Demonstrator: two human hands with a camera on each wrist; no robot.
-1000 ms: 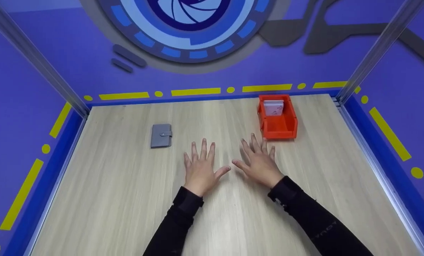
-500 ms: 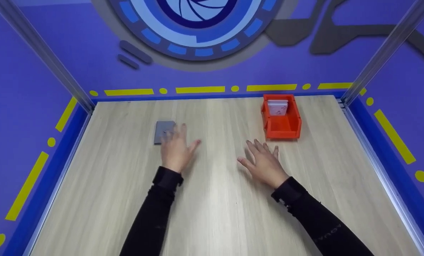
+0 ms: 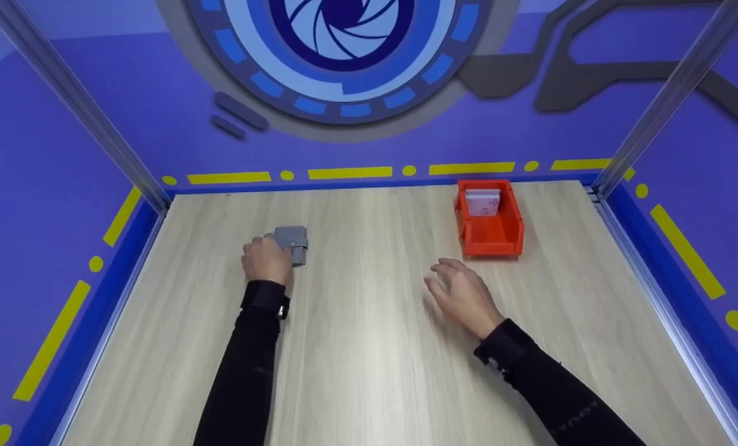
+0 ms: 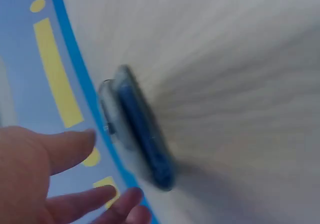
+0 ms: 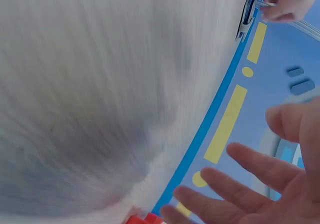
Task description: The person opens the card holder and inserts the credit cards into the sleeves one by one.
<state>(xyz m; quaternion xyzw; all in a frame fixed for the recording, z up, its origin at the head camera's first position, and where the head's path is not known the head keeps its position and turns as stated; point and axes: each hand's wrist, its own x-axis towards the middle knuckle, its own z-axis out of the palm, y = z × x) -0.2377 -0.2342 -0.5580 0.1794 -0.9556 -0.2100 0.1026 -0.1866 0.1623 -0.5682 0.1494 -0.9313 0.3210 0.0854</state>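
Observation:
A small grey wallet (image 3: 291, 238) with a snap strap lies on the table at the left; in the left wrist view its thick edge looks dark blue. Right at its left side is my left hand (image 3: 265, 259), with bent fingers and the thumb overlapping the wallet in the head view. The left wrist view shows thumb and fingers apart, with the wallet (image 4: 137, 131) just beyond their tips. My right hand (image 3: 465, 297) hovers over the table in front of the red bin (image 3: 493, 249), its fingers loosely bent and holding nothing.
Pale pinkish cards (image 3: 482, 203) stand upright at the back of the red bin. The wood-grain table (image 3: 369, 322) is bounded by a blue printed wall (image 3: 356, 152) at the back and by side walls with metal posts at the corners.
My left hand has moved forward and left, from mid-table to the wallet's left side, its fingers bending. The right hand stays near the bin, its spread fingers now drawn closer together.

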